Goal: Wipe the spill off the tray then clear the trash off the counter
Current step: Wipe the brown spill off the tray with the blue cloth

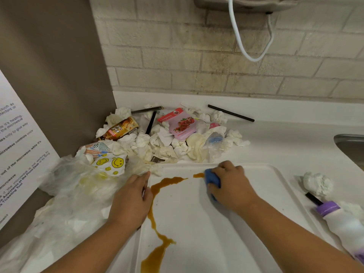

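Nearest to the camera, a long brown liquid spill (155, 251) runs over the white plastic tray (246, 223), from its near edge up toward the far left corner. The left hand (130, 200) lies with relaxed, nearly straight fingers on the left rim of the tray and seems to steady it. The right hand (230, 184) grasps a blue sponge (213, 180) and presses it on the tray, just beside the far end of the spill. I judge that the wiping step is only at its start, since most of the liquid is not yet wiped. The next move calls for drawing the sponge along the whole trail. Behind the tray, the heap of crumpled tissues and wrappers (167, 140) waits on the white counter (285, 131).
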Demonstrator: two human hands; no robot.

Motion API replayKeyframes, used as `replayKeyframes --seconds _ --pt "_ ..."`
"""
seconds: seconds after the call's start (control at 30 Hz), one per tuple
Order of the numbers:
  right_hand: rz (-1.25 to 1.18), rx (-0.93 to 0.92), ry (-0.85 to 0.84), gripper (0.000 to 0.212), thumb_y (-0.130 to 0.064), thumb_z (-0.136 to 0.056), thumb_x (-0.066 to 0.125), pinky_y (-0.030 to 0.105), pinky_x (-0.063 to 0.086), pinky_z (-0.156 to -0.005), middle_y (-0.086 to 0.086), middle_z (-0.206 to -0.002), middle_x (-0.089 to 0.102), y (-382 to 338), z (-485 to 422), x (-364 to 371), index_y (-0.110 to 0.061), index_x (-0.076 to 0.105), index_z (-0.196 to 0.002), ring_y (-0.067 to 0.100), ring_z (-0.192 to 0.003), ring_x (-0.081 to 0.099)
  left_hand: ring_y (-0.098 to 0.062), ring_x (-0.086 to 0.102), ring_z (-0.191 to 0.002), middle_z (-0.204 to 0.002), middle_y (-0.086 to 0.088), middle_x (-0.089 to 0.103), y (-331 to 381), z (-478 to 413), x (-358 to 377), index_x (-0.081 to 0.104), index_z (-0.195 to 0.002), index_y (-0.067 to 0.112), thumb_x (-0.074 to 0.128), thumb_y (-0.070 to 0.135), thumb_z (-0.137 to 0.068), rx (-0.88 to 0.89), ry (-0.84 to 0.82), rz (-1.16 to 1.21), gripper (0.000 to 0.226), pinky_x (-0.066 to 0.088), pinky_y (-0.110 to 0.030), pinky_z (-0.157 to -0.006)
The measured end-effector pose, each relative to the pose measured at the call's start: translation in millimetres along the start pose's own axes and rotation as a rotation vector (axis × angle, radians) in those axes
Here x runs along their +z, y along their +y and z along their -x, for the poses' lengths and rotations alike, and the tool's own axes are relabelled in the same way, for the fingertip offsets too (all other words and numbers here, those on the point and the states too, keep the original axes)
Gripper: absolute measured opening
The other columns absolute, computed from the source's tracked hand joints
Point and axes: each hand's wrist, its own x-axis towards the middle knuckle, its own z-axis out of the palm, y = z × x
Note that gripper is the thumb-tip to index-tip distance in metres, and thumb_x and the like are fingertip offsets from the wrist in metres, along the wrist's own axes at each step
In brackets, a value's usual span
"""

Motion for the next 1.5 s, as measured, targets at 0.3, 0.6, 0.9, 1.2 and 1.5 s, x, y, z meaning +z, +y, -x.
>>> replayKeyframes --seconds 0.3,0.6,0.9,1.2,1.5 --pt "-0.026 0.176 0.156 0.030 -0.029 -0.085 0.053 0.031 0.043 -0.079 0.001 -0.113 0.050 9 -10 7 -0.023 0.060 -0.114 0.026 -0.097 0.046 -0.014 0.055 -0.086 -0.107 0.003 0.055 0 0 0 0.048 -0.137 0.021 0.050 0.020 -0.091 -0.003 0.006 -0.009 0.046 0.044 -0.027 -0.081" --pt "-0.075 0.025 0.044 0.038 -0.026 -0.086 0.053 0.031 0.048 -0.083 0.000 -0.122 0.046 -1 -19 1 -0.023 0.057 -0.124 0.023 -0.101 0.052 -0.007 0.047 -0.076 -0.095 0.010 0.047 1 0 -1 0.048 -0.137 0.022 0.050 0.020 -0.091 0.013 0.003 0.001 0.046 0.038 -0.019 -0.072" --pt "-0.077 -0.357 -0.056 0.031 -0.022 -0.086 0.054 0.027 0.039 -0.091 -0.003 -0.117 0.058 -22 -17 6 -0.021 0.066 -0.114 0.014 -0.102 0.046 -0.009 0.047 -0.076 -0.093 0.009 0.044 3 1 -2 0.049 -0.137 0.021 0.051 0.019 -0.091 0.002 0.007 0.024 0.046 0.039 -0.019 -0.074" --pt "-0.067 -0.360 -0.012 0.037 -0.021 -0.087 0.054 0.021 0.034 -0.093 -0.006 -0.127 0.053 -29 -12 7 -0.022 0.061 -0.123 0.016 -0.108 0.041 -0.009 0.045 -0.077 -0.097 0.005 0.049 3 1 -3 0.047 -0.139 0.022 0.049 0.021 -0.092 -0.007 0.004 0.017 0.046 0.043 -0.024 -0.078" --pt "-0.026 -0.315 -0.021 0.036 -0.016 -0.086 0.052 0.029 0.042 -0.086 -0.003 -0.121 0.053 -37 -20 18 -0.022 0.060 -0.121 0.021 -0.101 0.043 -0.009 0.046 -0.081 -0.105 0.004 0.053 1 1 -2 0.046 -0.139 0.022 0.048 0.021 -0.093 -0.002 0.004 0.002 0.047 0.044 -0.025 -0.082"
